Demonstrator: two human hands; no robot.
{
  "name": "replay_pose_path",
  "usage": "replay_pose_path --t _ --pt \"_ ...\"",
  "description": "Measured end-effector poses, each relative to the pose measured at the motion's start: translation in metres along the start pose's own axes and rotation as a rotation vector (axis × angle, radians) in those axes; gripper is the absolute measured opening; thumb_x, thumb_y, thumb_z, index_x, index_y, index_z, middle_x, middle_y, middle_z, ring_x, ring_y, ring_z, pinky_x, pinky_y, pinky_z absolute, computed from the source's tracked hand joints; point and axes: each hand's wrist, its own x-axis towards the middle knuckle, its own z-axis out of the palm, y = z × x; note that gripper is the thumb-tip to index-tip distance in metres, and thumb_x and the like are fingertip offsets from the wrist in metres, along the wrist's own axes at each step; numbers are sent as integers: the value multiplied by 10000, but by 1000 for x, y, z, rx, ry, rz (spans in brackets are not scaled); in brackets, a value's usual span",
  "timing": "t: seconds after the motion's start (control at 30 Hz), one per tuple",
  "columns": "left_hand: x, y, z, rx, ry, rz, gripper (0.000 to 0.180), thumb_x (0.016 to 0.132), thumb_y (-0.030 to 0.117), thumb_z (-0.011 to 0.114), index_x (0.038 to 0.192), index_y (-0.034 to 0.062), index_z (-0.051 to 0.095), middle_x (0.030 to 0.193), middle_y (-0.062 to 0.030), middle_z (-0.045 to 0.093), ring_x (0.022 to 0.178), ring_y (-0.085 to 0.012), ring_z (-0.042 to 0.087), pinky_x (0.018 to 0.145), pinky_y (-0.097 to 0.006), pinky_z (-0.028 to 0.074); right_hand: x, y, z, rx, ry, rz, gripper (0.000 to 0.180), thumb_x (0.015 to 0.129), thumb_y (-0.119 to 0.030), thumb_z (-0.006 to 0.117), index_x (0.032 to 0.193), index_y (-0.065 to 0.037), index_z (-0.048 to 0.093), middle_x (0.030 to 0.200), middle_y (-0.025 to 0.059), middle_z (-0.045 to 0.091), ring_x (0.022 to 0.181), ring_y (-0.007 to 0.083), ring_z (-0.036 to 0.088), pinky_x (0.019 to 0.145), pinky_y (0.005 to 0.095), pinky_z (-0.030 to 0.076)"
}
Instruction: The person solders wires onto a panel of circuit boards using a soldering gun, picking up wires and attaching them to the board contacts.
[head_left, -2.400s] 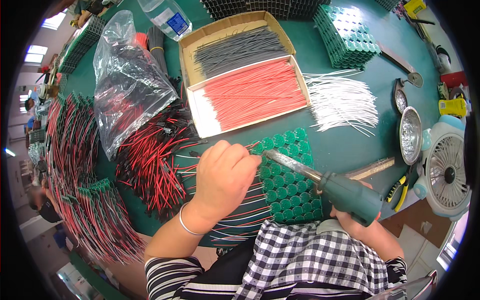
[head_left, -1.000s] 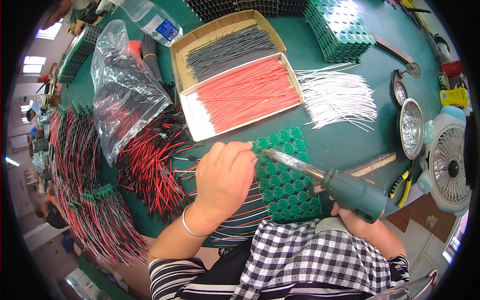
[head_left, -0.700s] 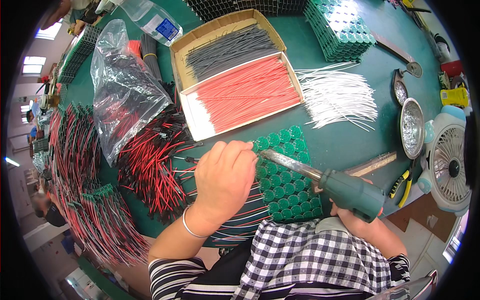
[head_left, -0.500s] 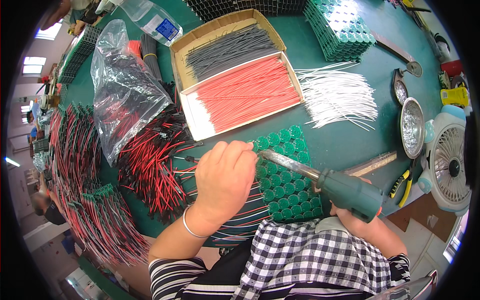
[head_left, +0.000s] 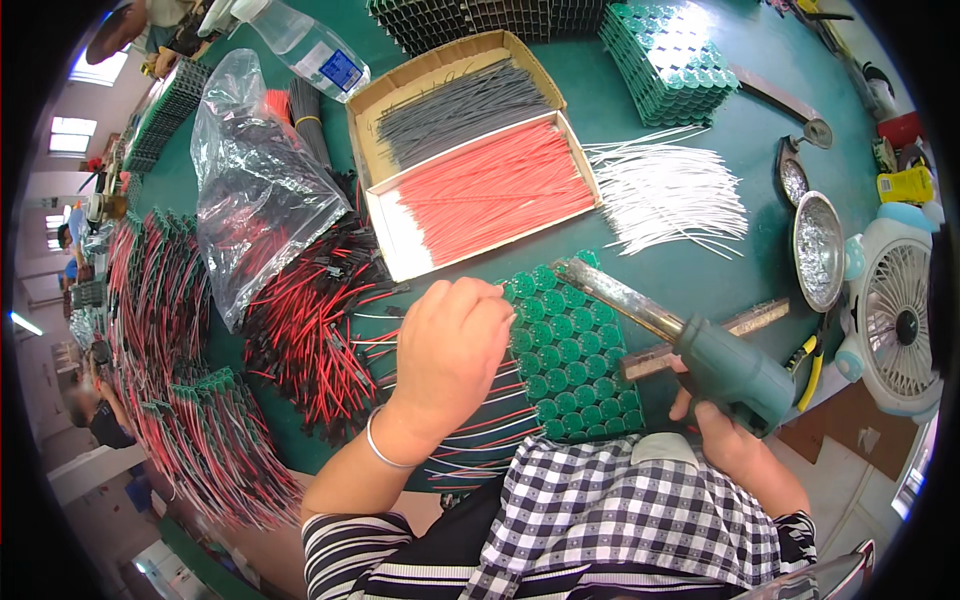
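Green soldering iron (head_left: 735, 372), scuffed barrel (head_left: 628, 302), round boards (head_left: 569, 352)

I note one wide fisheye view, worn on the head, looking down and slightly forward. It sits close above the table (head_left: 765, 235), straight edges bowing toward its dark rim.

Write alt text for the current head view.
A person's right hand holds a green tool, its metal barrel over a green circuit panel; the left hand is at the panel's upper left edge. Red and black wires lie heaped at left, and an open box holds grey strands.
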Motion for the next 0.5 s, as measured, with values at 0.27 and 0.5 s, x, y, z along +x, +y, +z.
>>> replay_pose_path --t 0.27,0.5 --pt "-3 -19 -39 -335 -61 -42 298 791 -71 531 1039 58 635 996 -129 583 969 -306 558 862 -384 448 -8 9 -8 113 3 4 378 805 -29 485 1178 15 533 893 85 597 636 164 610 641 297 485" --pt "-7 21 -42 49 -133 -18 544 758 39 637 1287 86 518 856 -75 575 745 -273 545 661 -393 432 -14 13 -20 -50 -150 24 373 827 -57 445 1185 -6 537 878 94 640 642 166 601 688 316 486"
